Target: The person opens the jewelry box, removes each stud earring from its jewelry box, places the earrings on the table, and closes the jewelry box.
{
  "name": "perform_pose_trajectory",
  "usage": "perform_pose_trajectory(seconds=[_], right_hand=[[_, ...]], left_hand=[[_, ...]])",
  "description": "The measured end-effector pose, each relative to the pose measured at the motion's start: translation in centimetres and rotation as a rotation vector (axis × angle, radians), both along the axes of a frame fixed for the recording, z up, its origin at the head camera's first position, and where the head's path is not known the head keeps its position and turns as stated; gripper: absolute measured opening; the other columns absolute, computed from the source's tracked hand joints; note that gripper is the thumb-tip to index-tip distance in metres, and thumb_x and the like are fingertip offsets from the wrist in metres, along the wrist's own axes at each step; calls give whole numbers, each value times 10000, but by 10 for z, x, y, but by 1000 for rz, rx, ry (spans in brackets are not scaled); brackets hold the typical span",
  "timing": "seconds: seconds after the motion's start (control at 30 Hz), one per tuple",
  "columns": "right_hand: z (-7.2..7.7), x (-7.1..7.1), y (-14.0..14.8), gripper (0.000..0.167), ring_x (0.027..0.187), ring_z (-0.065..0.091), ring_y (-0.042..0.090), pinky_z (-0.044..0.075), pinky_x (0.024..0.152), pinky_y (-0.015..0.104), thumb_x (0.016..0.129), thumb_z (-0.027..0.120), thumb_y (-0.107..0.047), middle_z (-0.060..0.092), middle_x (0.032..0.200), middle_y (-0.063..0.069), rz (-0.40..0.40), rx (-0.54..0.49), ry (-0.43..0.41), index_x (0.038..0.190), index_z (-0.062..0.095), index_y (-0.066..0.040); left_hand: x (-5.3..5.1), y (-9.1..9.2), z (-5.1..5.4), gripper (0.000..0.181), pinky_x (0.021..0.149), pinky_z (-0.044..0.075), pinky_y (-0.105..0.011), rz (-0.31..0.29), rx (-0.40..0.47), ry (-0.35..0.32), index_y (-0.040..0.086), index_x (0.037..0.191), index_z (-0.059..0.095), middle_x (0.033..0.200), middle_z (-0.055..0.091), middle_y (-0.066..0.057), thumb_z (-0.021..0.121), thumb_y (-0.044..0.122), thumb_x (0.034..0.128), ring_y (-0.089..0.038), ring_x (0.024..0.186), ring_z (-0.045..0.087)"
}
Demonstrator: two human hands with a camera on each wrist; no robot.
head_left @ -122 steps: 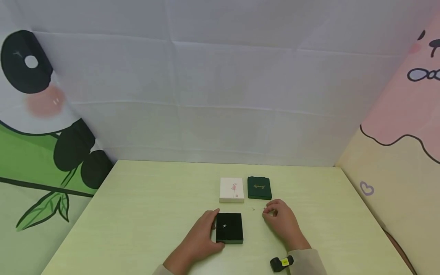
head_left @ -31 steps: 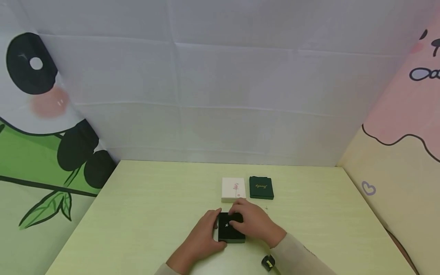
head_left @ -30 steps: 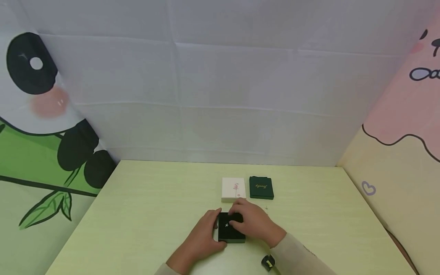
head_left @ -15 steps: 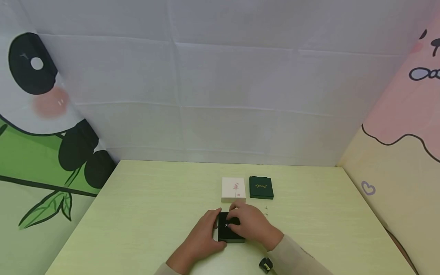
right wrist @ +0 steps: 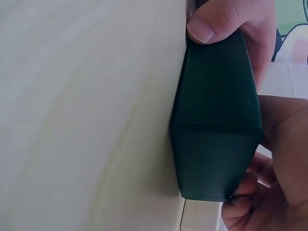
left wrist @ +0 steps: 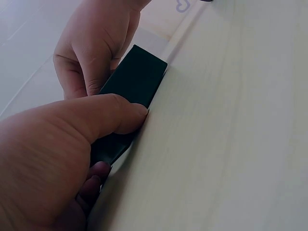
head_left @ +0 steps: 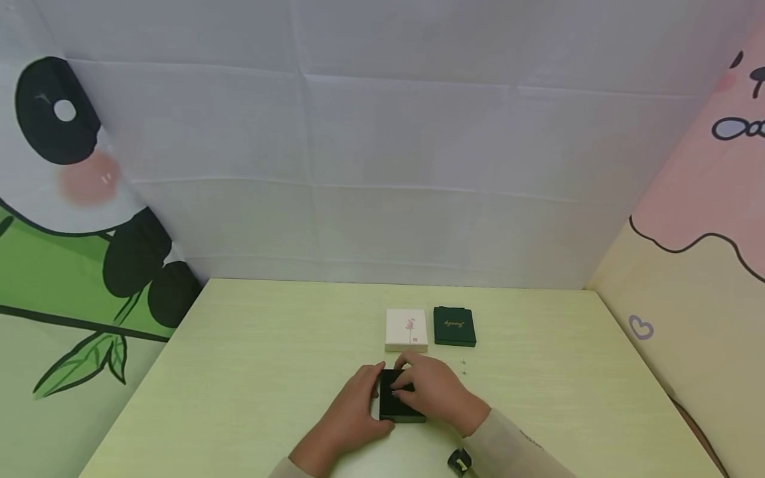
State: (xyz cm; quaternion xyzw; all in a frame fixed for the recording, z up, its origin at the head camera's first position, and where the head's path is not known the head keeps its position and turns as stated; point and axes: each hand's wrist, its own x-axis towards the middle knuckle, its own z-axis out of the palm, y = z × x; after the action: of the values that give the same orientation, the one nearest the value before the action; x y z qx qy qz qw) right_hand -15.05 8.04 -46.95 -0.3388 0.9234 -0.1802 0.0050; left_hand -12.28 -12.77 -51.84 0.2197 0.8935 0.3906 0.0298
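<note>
A small dark green jewelry box [head_left: 409, 418] with a black top surface sits near the table's front. My left hand [head_left: 352, 411] holds it, thumb at the near side and fingers along the left edge. In the left wrist view, that thumb [left wrist: 115, 113] lies across the box's side. Over the box, my right hand [head_left: 439, 395] has thumb and fingertips together at a tiny silvery star-shaped ornament [head_left: 393, 393], apparently pinching it. Those fingers partly hide it. Both wrist views show only the box's outer sides, so the ornament stays out of sight there.
Behind the box stand a white box [head_left: 406, 328] with a pink flower print and a dark green lid-like piece [head_left: 454, 325] with gold lettering. Two tiny shiny pieces [head_left: 463, 366] lie right of the hands. A black device with a yellow mark [head_left: 459, 461] is beside the right sleeve.
My right hand moved from the tiny pieces on the table to above the box; over the last second its fingertips shifted left and nearer onto the star. The left hand stayed on the box.
</note>
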Motion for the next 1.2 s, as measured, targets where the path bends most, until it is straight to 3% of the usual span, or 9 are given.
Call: perform_pose_trajectory(seconds=[0.33, 0.7, 1.2], right_hand=[[-2, 0, 0, 80, 910, 619, 89, 540, 817, 300, 891, 820, -266, 625, 1117, -68, -1, -28, 5, 878, 837, -189], [-4, 6, 0, 64, 977, 614, 100, 536, 864, 320, 898, 806, -210, 600, 1190, -90, -94, -110, -123, 849, 797, -249], [-3, 5, 0, 85, 971, 609, 96, 531, 855, 327, 895, 804, -222, 600, 1180, -98, -96, -125, -139, 831, 783, -274]], left_hand=[[-1, 0, 0, 948, 838, 451, -302, -1, -6, -2, 8, 1518, 426, 1173, 508, 63, 853, 245, 705, -87, 951, 495], [0, -1, 0, 934, 836, 448, -298, -5, -12, -9, 14, 1521, 427, 1170, 500, 66, 850, 255, 724, -81, 948, 494], [0, -1, 1, 938, 826, 450, -297, -12, -11, -18, 17, 1532, 418, 1212, 505, 54, 848, 267, 737, -84, 951, 493]])
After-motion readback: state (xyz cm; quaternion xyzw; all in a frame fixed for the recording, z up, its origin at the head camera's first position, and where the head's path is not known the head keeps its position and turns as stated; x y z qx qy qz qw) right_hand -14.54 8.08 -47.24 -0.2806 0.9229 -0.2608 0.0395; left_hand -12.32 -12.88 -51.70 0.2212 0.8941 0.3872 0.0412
